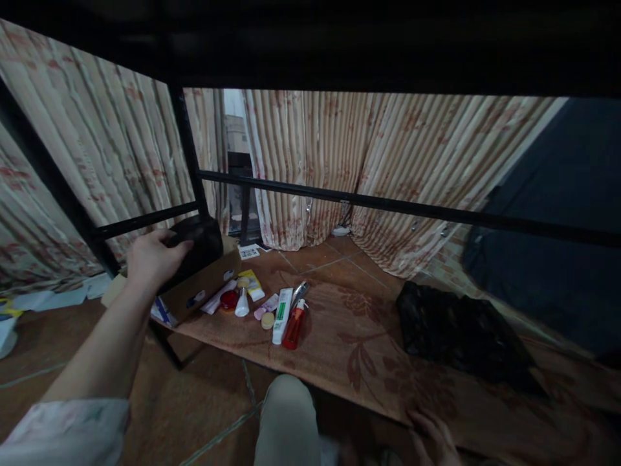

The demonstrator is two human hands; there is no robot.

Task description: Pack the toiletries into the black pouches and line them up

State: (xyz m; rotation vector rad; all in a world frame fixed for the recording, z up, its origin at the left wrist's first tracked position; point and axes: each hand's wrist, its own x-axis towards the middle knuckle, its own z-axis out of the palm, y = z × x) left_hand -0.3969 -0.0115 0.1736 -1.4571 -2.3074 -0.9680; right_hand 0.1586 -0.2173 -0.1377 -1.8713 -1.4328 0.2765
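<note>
**Left hand (152, 262) at cardboard box (204, 288); right hand (434, 437) at shelf (349, 317) edge**

One low shelf, cloth-covered and floral. One black plastic bag (460, 333), right side. One cardboard box, left end, containing one black object (198, 243). Left hand is over the box beside that object, thumb apart from fingers; fingertips hidden, hold cannot be determined. Right hand, blurred and partly cut off, has fingers loosely extended at the near edge; any hold cannot be determined.

Between box and bag: one red bottle (292, 329) touching one white tube (282, 317); one yellow tube (253, 285); one red jar (229, 299); two tan round pieces (267, 320).

Edges: box lies close to the shelf's near edge. A broad stretch of cloth separates bottle from bag.
</note>
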